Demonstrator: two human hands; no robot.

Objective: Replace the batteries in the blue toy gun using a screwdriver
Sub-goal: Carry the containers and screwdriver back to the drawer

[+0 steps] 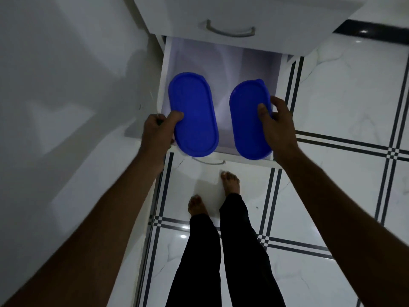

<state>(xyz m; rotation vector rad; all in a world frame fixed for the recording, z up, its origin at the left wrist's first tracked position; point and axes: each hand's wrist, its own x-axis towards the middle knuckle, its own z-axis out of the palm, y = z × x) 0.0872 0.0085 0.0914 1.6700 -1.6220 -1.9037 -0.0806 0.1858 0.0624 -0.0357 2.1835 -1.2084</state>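
Both arms outstretched downward, left hand (pixel 158 129) and right hand (pixel 277 127) each gripping with thumb on top.

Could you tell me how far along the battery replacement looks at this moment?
Early, by the look of it. Done: the drawer is pulled open. In hand: the left hand grips the left container and the right hand grips the right container, both blue lids on. Left: no toy gun, screwdriver or batteries are in view, so the whole swap remains.

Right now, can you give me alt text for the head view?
A person standing over an open white drawer holds two blue oval lidded containers, the left hand gripping one, the right hand the other. Bare feet stand on white tiled floor.
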